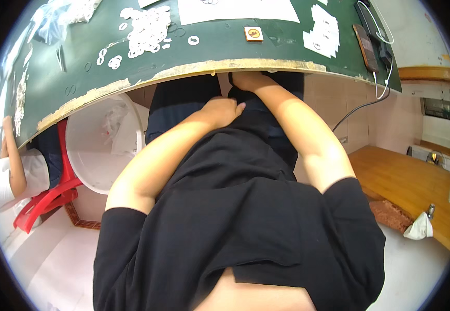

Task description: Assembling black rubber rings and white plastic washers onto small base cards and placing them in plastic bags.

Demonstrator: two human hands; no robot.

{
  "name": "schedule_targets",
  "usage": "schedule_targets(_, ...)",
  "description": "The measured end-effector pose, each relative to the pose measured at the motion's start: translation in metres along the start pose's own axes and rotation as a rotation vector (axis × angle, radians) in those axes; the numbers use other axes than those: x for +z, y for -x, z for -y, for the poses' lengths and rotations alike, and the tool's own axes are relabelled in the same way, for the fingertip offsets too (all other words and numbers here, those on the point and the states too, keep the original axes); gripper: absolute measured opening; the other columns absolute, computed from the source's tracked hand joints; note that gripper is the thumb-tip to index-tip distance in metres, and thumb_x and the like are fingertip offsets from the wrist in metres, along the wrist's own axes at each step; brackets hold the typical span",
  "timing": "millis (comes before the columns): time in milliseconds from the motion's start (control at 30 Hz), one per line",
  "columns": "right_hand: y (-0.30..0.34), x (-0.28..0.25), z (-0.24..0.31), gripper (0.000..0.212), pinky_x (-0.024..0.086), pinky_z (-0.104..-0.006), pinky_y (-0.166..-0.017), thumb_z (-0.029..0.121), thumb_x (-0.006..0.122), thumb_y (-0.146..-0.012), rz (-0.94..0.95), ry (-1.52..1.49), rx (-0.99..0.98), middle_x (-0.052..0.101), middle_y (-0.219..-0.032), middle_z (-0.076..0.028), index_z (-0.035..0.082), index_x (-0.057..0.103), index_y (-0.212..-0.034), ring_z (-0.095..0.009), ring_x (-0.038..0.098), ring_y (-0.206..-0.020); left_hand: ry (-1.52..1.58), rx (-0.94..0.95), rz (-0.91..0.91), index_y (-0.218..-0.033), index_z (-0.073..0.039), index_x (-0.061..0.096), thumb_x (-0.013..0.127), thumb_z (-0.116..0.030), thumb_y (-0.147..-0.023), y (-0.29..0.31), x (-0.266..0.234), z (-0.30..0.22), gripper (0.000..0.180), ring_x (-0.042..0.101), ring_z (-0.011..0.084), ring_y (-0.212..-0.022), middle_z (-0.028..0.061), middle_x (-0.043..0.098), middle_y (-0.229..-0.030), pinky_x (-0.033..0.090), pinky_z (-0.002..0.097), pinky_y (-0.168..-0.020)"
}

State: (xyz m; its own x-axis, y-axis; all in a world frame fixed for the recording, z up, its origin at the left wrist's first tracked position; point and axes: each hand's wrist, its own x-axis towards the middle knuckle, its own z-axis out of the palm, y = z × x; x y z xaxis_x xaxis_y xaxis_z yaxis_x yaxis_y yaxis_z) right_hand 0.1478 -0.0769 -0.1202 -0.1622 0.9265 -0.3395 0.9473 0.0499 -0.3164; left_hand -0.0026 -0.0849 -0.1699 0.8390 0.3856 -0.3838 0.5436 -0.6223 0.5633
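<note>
The left hand [222,111] lies on the person's lap, on the dark pants [172,106]. Its thumb points to the right, but its other fingers are too hard to see, so I cannot tell if it holds anything. The right hand [245,81] is a bit farther off, close to the near edge of the green worktop [214,53]. That edge hides part of it, so I cannot tell if it is wide, narrow or holding something. The two hands are near each other but apart.

On the worktop, past the right hand, sits a small square block [254,34] with a round yellow picture on top. To its left is one white ring [194,40], then some thin black rings [179,32], then a big messy pile of white rings [147,32]. Farther left are tweezers [60,58] and a clear bag [51,25]. A big white sheet [238,12] lies at the far side. To the right are white cards [324,33], spread over each other, and then a phone [365,49].

Down on the left is a round white tub [89,155] with see-through plastic in it. Left of that, another person's arm [15,160] shows near a red chair [51,199]. A brown wooden table [406,171] stands on the right.
</note>
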Motion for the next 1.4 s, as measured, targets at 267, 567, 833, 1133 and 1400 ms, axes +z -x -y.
schedule_targets(267,-0.007,0.02,0.017,0.034,0.048,-0.0486,-0.099,0.016,0.063,-0.094,-0.265,-0.045,-0.005,0.065,-0.119,-0.025,-0.002,0.062,-0.122,-0.042,0.061,-0.112,0.594,-0.055,-0.311,-0.099,0.002,0.072,0.064,-0.015,-0.094,0.009,0.006,0.036,0.019,0.072,0.0266,-0.088,0.0168,0.074,-0.092,0.056,0.0389,-0.08)
schedule_targets(567,-0.014,0.074,-0.088,0.032,0.047,-0.0479,-0.1,0.016,0.062,-0.096,-0.487,-0.245,0.124,0.066,-0.119,-0.024,-0.002,0.062,-0.123,-0.041,0.062,-0.111,0.207,-0.098,-0.507,-0.127,-0.001,0.064,0.062,-0.026,-0.101,0.032,-0.002,0.091,0.036,0.062,0.041,-0.116,0.0199,0.069,-0.12,0.046,0.0459,-0.102)
schedule_targets(833,0.079,0.09,-0.148,0.028,0.05,-0.0461,-0.092,0.018,0.066,-0.095,-0.763,-0.34,0.224,0.068,-0.11,-0.022,-0.001,0.066,-0.115,-0.038,0.064,-0.1,0.662,-0.277,-0.575,-0.107,0.003,0.069,0.07,-0.007,-0.093,0.099,-0.046,0.03,0.017,0.061,0.014,-0.07,0.0107,0.067,-0.086,0.048,0.0282,-0.066)
schedule_targets(1133,0.133,-0.082,-0.011,0.01,0.04,-0.0226,-0.052,-0.004,0.074,-0.085,-0.654,-0.775,-0.115,0.063,-0.077,-0.005,0.001,0.069,-0.093,-0.008,0.054,-0.059,0.117,0.489,-0.897,-0.096,-0.001,0.073,0.076,0.007,-0.07,0.068,-0.148,-0.053,0.027,0.053,0.0231,-0.062,0.0053,0.056,-0.074,0.041,0.0335,-0.056)
schedule_targets(1400,0.067,-0.087,-0.007,0.017,0.051,-0.0282,-0.057,-0.004,0.072,-0.085,-0.809,-0.511,-0.04,0.064,-0.092,-0.008,0.002,0.068,-0.1,-0.019,0.062,-0.068,-0.127,0.501,-0.764,-0.113,-0.003,0.071,0.078,-0.003,-0.07,0.026,-0.154,-0.042,0.044,0.059,0.0264,-0.084,0.008,0.062,-0.098,0.045,0.0392,-0.073)
